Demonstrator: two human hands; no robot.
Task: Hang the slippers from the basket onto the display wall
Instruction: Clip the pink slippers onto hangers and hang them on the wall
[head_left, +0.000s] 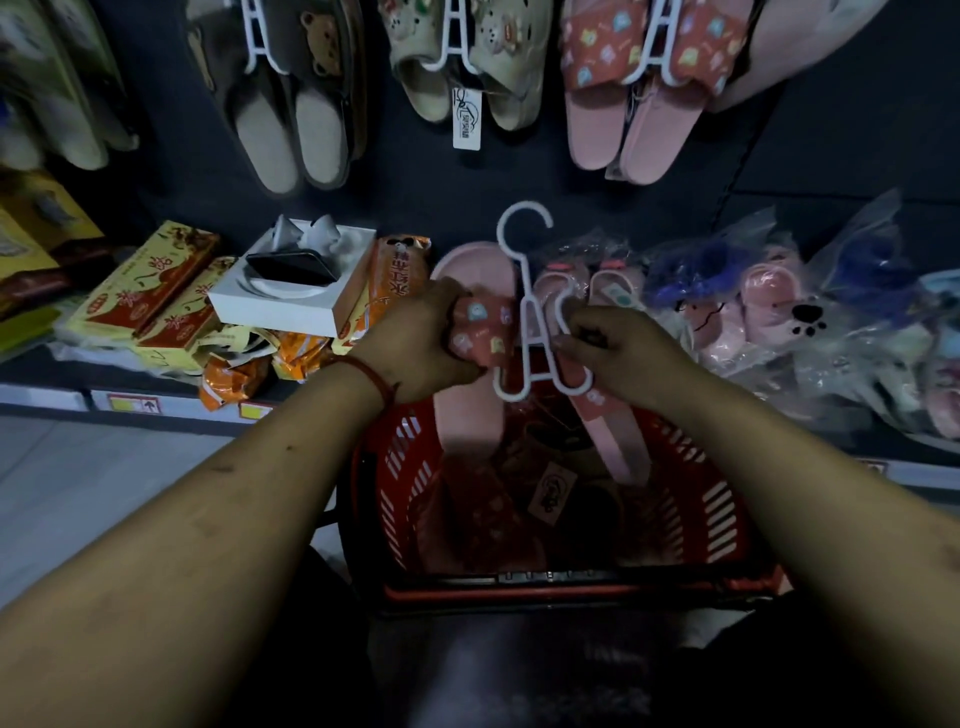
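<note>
**Pink slippers held on a hanger above the basket**

A pair of pink slippers (470, 431) with red patterned straps sits on a white hanger (525, 291), held above the red basket (722, 499) and in front of the low shelf. The left hand (421, 343), with a red string bracelet (371, 376) at the wrist, grips the strap of the left slipper. The right hand (623, 358) has its fingers curled around the hanger's right arm, where the second slipper hangs. The hanger's hook points up, free of the dark display wall (426, 192).

More slippers lie in the basket, one with a paper tag (551, 493). On the wall above hang a matching pink pair (597, 124), a beige pair (431, 98) and a brown bear pair (275, 135). Bagged slippers (769, 296) lie on the shelf to the right, and yellow boxes (140, 280) and a white box (270, 312) to the left.
</note>
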